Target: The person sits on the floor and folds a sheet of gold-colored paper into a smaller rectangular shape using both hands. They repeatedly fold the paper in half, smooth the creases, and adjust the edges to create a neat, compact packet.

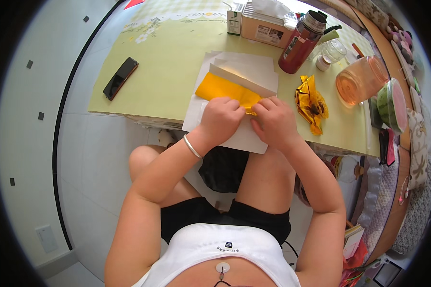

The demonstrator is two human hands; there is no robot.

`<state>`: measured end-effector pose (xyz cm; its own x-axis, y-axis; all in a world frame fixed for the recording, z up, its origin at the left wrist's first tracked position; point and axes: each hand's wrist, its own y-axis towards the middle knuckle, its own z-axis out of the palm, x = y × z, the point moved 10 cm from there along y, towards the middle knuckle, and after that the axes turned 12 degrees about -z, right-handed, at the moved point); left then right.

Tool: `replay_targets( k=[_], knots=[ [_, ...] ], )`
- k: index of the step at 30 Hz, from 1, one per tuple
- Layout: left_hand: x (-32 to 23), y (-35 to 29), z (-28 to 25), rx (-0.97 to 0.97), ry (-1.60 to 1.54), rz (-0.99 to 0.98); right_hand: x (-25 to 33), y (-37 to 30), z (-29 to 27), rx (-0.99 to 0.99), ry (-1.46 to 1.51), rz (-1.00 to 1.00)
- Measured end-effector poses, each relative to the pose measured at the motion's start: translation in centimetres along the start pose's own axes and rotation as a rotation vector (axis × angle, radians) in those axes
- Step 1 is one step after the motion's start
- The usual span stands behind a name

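Observation:
A folded strip of bright yellow sheet point(220, 89), foil or paper, lies across white paper point(244, 136) at the table's near edge. Its lower right edge is pinched between the fingers of my left hand point(222, 118) and my right hand point(275, 119). Both hands are closed, side by side, with the yellow edge bunched up between them. Behind the strip a white paper flap point(244, 74) stands slightly raised. To the right of my right hand lies a crumpled gold foil wrapper point(311, 103) with dark bits in its middle. My fingertips are partly hidden.
A phone point(120, 78) lies on the left of the green-covered table point(172, 52). At the back stand a small carton point(233, 22), a tissue box point(266, 26) and a red thermos point(301, 45). On the right are a pinkish jar point(359, 81) and a cut watermelon point(391, 105).

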<state>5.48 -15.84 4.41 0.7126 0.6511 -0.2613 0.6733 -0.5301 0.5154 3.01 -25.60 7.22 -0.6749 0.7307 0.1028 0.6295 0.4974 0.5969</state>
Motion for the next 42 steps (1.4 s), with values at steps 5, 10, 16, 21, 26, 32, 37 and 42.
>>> replay_targets(
  k=[5,10,16,21,26,32,37,42],
  knots=[
    [1.4,-0.1,-1.3,-0.083,-0.249,-0.215,-4.6,-2.6,2.3,0.021,0.314,0.366],
    [4.1,-0.2,0.4,-0.052,-0.346,-0.497,-6.4,-3.9,2.9,-0.093,0.453,0.580],
    [4.7,0.3,1.6,-0.043,-0.264,-0.572,0.0,-2.7,2.2,-0.040,0.012,-0.018],
    [4.8,0.4,1.7,-0.035,-0.232,-0.581,0.8,-3.7,5.7,0.216,0.006,0.000],
    [4.9,0.5,1.7,-0.027,-0.221,-0.590,0.7,-3.7,5.8,0.240,-0.005,0.029],
    [5.0,0.6,2.0,-0.013,-0.202,-0.593,0.6,-3.8,5.9,0.250,-0.008,0.055],
    [4.2,0.9,1.2,-0.012,-0.112,-0.547,0.6,-3.3,5.8,0.237,0.005,0.130],
    [4.1,0.3,-0.4,0.020,-0.067,-0.442,0.8,-3.0,6.0,0.270,0.032,0.133]
  ],
)
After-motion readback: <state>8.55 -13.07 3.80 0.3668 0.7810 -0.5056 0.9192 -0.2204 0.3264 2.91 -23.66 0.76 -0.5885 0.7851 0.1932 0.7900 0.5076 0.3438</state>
